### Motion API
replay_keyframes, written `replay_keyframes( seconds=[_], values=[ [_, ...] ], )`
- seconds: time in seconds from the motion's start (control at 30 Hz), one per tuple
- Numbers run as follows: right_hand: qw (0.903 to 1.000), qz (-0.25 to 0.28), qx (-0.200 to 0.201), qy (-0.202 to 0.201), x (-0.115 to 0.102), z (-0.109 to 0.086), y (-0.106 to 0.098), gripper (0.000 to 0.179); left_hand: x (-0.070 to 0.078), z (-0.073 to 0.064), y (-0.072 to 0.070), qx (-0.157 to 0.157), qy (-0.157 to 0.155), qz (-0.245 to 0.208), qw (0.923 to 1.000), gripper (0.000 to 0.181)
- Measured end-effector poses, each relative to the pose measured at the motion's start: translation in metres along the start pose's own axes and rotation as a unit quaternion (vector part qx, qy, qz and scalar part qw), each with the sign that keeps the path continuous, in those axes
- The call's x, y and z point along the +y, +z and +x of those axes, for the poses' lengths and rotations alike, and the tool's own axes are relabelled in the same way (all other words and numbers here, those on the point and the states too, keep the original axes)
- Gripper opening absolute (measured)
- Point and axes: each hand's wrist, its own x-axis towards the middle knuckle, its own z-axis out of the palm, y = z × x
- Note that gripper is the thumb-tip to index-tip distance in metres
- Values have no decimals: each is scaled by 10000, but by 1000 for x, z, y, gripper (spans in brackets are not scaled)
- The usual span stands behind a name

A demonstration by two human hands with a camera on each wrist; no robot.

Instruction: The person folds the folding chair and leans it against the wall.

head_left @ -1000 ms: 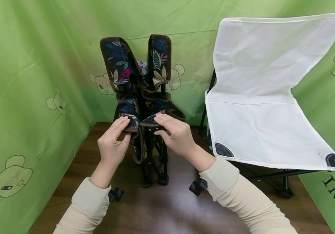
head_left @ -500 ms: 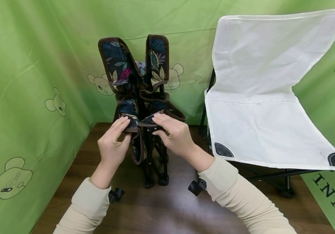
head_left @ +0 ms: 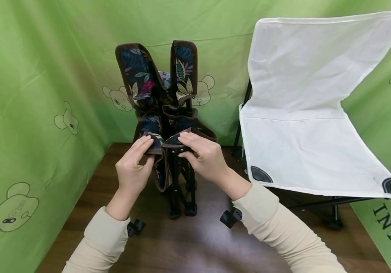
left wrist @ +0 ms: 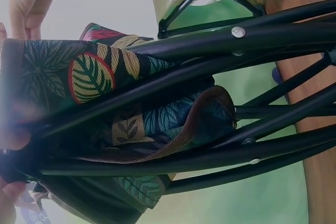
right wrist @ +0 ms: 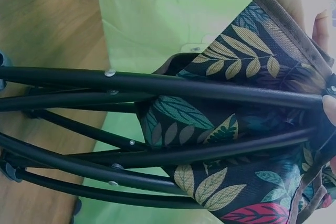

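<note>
A folding camp chair (head_left: 134,70) in dark leaf-print fabric with brown edging stands mostly folded on the floor in the head view. My left hand (head_left: 132,170) holds the front left corner of its seat between fingers and thumb. At the front right corner, my right hand (head_left: 209,157) has its fingers over the fabric and its thumb below. Black crossed legs (left wrist: 226,43) run from the fabric in the left wrist view. The right wrist view shows the printed seat cloth (right wrist: 247,51) sagging between the leg tubes (right wrist: 210,90). Both palms are hidden.
A white folding chair (head_left: 294,148) with black corner patches stands unfolded close on the right. Green curtains (head_left: 216,22) with bear drawings hang behind and at both sides. Below is a dark wooden floor (head_left: 182,246).
</note>
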Motion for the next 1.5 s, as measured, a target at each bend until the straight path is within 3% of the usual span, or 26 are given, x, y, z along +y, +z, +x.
replay_keyframes(
  seconds=[0.23, 0.47, 0.87, 1.13, 1.5],
  values=[
    [9998, 179, -72, 37, 1, -1, -1, 34, 0, 0, -5, -238, 87, 180, 9995, 30],
    [9995, 273, 60, 159, -1, -6, 1, 36, 1, -1, -10, -407, -26, 29, 9992, 35],
    [9988, 483, 21, 115, 0, -6, 0, 37, -2, 3, -16, -608, 186, -264, 9976, 37],
    [9988, 430, 20, 218, 0, -9, 0, 37, -4, 3, -19, -787, 86, -488, 9957, 39],
    [9979, 517, 295, 250, 0, -17, 3, 37, -2, -1, -19, -420, 79, -690, 9967, 36]
  ],
)
